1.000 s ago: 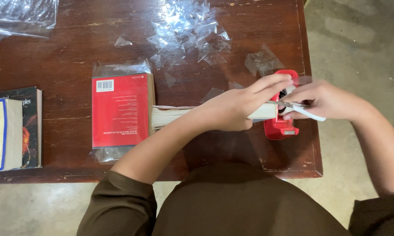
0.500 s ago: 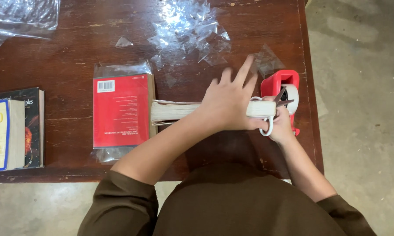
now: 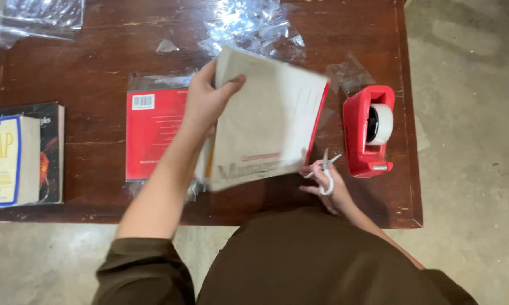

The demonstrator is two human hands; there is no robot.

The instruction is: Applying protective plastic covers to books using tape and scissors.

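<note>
My left hand grips the top edge of a cream-covered book and holds it tilted above the dark wooden table; the book is blurred. My right hand is low, beside the book's lower right corner, with small white-handled scissors in its fingers. A red tape dispenser with a white roll stands just right of that hand. A red book in clear plastic wrap lies flat under my left forearm.
Two stacked books lie at the table's left edge. Crumpled clear plastic is piled at the back centre, more plastic bags at the back left. Concrete floor lies to the right.
My left hand has lifted the cream book off the table and tipped it up. My right hand has left the tape dispenser and dropped toward the table's near edge, still with the scissors.
</note>
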